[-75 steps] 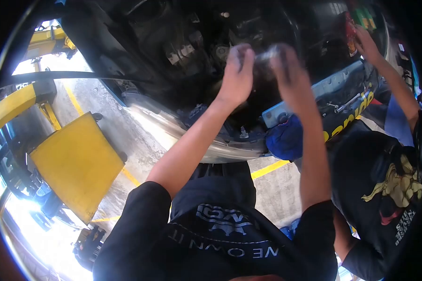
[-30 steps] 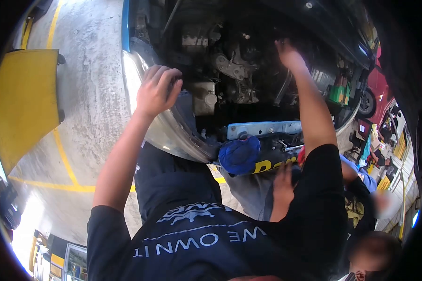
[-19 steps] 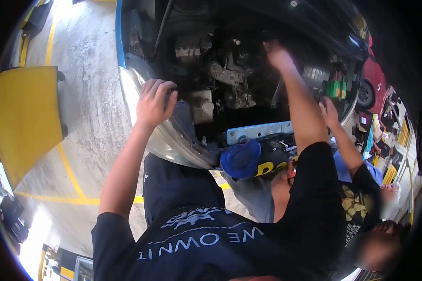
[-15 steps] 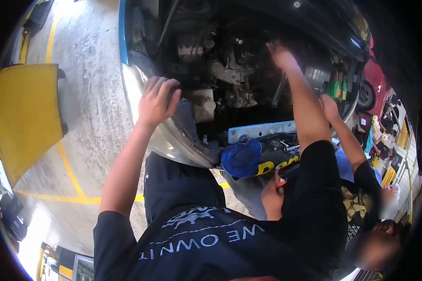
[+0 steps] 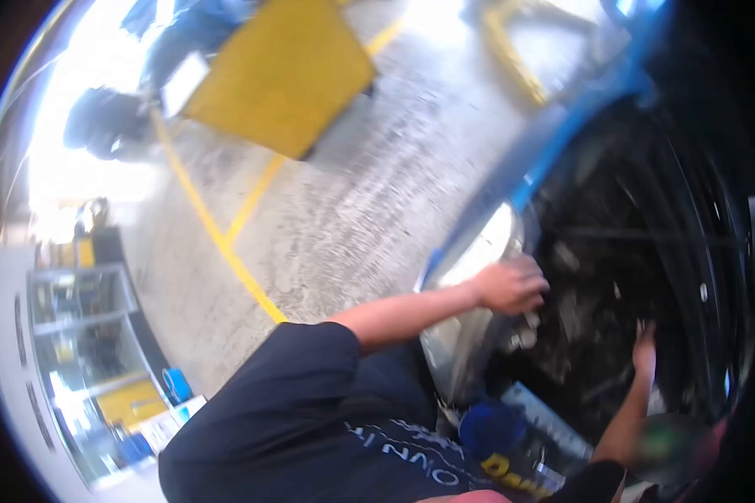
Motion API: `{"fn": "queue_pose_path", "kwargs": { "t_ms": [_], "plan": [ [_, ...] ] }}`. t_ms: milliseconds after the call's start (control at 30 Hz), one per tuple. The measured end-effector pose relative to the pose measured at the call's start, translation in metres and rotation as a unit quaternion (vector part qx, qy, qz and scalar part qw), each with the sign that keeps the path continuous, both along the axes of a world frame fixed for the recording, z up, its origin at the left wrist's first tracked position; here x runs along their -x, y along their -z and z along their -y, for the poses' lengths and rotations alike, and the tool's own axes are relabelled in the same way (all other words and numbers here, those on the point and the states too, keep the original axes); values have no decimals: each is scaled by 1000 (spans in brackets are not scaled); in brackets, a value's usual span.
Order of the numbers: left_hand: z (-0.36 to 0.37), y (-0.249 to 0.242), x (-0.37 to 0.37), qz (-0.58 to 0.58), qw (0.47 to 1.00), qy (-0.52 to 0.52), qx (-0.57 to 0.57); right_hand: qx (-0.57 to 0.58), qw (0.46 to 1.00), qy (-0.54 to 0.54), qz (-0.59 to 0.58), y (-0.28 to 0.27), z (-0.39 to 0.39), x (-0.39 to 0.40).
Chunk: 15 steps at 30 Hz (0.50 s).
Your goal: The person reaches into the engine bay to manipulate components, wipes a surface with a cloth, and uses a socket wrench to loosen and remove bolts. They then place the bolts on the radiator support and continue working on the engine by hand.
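Note:
My left hand [image 5: 512, 286] rests with curled fingers at the car's headlight [image 5: 484, 251], on the edge of the open engine bay. Whether anything is under its fingers is hidden by blur. Deeper inside the dark engine bay [image 5: 596, 293] is my right hand [image 5: 644, 337], small and smeared by motion, near the engine parts. A light blue metal bar [image 5: 548, 419] crosses the front of the bay. Beside it lie a dark blue cloth bundle [image 5: 491, 426] and a black cover with yellow letters [image 5: 516, 476].
A yellow panel on wheels [image 5: 285, 75] stands on the concrete floor beyond the blue fender [image 5: 554, 142]. Yellow lines [image 5: 226, 243] mark the floor. A glass-fronted cabinet [image 5: 92, 335] is at the left, and a yellow frame [image 5: 512, 54] at the top.
The view has swung left, so the car now lies at the right and the cabinet has come into view. My left hand is still at the headlight edge, and my right is still in the bay.

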<state>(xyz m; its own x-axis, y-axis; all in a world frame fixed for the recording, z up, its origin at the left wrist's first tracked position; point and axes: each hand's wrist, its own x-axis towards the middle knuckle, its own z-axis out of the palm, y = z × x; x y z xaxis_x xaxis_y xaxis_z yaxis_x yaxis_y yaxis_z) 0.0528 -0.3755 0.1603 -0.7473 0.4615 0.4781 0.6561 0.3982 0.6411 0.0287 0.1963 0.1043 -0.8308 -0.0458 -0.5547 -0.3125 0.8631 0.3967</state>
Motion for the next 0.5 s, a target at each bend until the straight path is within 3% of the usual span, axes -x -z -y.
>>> {"fn": "queue_pose_path", "kwargs": {
  "t_ms": [33, 67, 133, 233, 367, 433, 500],
  "plan": [
    [2, -2, 1, -12, 1000, 1, 7, 177, 976, 118, -43, 4, -8, 0],
    [4, -2, 2, -21, 1000, 9, 9, 265, 933, 234, -70, -12, 21, 2],
    [7, -2, 2, -31, 999, 8, 27, 234, 914, 324, -74, -15, 46, 11],
    [4, 1, 2, -31, 999, 17, 25, 350, 850, 355, -170, 75, -20, 22],
    [5, 0, 1, -24, 999, 19, 22, 333, 862, 347, -162, 32, 16, 16],
    [3, 2, 0, -14, 999, 25, 12, 291, 926, 212, -117, 13, 12, 5],
    [2, 7, -1, -18, 999, 20, 20, 287, 924, 224, -118, 4, 20, 7]
  ]
}}
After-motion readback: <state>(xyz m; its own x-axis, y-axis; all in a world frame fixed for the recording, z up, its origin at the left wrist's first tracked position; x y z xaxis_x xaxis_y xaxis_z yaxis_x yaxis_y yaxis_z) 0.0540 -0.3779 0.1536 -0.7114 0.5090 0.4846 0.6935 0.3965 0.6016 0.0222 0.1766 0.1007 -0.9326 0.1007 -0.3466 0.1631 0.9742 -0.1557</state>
